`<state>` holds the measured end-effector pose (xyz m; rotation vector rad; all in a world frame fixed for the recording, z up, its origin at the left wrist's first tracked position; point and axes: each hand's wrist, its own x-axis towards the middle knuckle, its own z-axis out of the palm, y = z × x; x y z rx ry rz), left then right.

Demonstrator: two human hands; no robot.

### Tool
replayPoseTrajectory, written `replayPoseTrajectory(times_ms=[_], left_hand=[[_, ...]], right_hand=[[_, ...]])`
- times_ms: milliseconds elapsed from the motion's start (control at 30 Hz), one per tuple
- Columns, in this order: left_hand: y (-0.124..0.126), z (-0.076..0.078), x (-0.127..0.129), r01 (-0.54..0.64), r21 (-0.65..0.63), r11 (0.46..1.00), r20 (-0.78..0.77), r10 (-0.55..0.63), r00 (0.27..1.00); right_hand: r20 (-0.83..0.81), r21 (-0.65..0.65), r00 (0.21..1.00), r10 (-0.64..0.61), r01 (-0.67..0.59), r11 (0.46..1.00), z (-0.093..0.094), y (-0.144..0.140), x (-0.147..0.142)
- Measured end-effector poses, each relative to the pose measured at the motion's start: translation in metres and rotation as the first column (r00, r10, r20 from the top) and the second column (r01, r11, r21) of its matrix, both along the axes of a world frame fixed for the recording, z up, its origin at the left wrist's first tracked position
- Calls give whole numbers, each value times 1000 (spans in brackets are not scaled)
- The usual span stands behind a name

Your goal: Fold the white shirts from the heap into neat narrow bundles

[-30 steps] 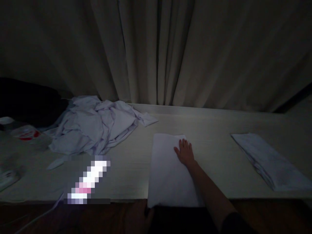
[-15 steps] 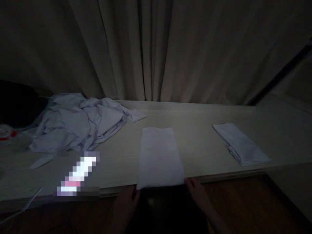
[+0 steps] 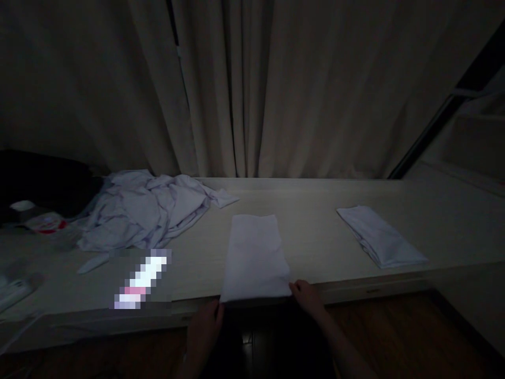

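Observation:
A white folded cloth (image 3: 255,258) lies flat on the pale table in front of me, its near edge reaching the table's front edge. My left hand (image 3: 205,321) pinches the near left corner of this cloth. At the near right corner, my right hand (image 3: 306,296) grips the cloth between thumb and fingers. Farther right rests a second folded white cloth (image 3: 381,236), set at a slant, with several layers showing along its left side. To the left is a loose heap of crumpled white cloth (image 3: 145,210).
A blurred-out bright object (image 3: 142,279) lies left of the cloth. A clear bottle with a red label (image 3: 49,222) lies at the far left beside a dark bag (image 3: 43,179). Beige curtains (image 3: 307,89) hang behind the table (image 3: 315,210).
My view has turned slightly left, bringing more of the bottle into sight. My right hand has shifted a little inward and the cloth's right edge now ripples near it. Both hands keep their hold.

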<state>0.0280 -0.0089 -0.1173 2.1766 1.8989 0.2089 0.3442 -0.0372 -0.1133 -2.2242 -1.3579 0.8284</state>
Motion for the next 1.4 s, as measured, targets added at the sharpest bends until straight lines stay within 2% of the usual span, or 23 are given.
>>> replayPoseTrajectory(times_ms=[133,333,567,733,867,1133,1400], left_hand=[[-2,2,0,1,-17,1000,18,-1,1000],[1,8,6,-1,-42,999,30,2,1000],[15,32,11,23,-176,984,-19,-27,999],[14,35,6,-28,-208,978,31,35,999],[15,31,5,-32,-226,974,34,41,999],[21,26,-3,-60,-229,972,-17,57,998],[23,27,-14,-60,-225,973,34,70,997]], right_hand=[[-190,-68,981,-28,15,998,-5,-8,-1],[-498,-204,859,-120,18,979,-10,-9,-16],[-623,-209,764,-169,45,977,-8,-1,-22],[-660,-216,731,-174,37,976,-6,0,-27],[-650,-164,744,-154,61,985,-11,4,-34],[-536,-15,836,-121,134,991,-25,11,-37],[-385,76,921,-63,100,992,-26,7,-34]])
